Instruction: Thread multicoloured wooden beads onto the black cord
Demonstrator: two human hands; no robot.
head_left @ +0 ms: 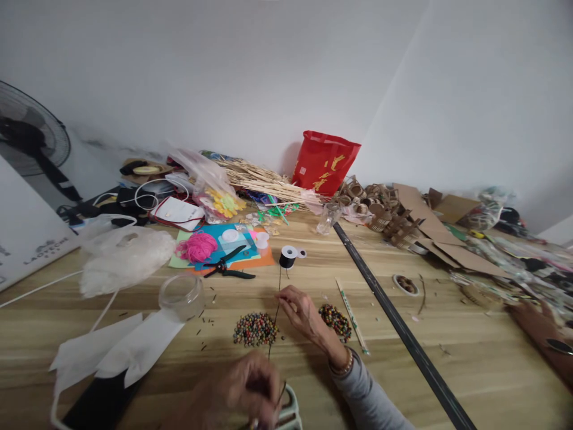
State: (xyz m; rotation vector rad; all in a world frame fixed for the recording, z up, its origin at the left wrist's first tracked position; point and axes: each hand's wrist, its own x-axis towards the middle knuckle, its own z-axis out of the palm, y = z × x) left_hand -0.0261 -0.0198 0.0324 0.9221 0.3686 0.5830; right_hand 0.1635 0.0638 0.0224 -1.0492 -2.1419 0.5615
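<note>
From a white-rimmed spool [289,257], a thin black cord [270,349] runs toward me across the table. My right hand [304,316] pinches this cord between thumb and fingertips, just beyond the beads. Nearer to me, my left hand [250,388] is closed on the cord's lower part; it is somewhat blurred, and its fingertips are partly hidden. A pile of multicoloured beads [255,329] lies left of my right hand. Another bead pile [335,321] is partly covered by my right wrist. Pale green handles [290,412], perhaps of scissors, show beside my left hand.
Black pliers [230,264] and pink yarn [197,246] rest on coloured sheets. A clear jar [181,297] stands at left. A dark strip [394,310] crosses the table, with a small bowl [406,285] beyond it. Another person's arm [539,334] reaches in at right.
</note>
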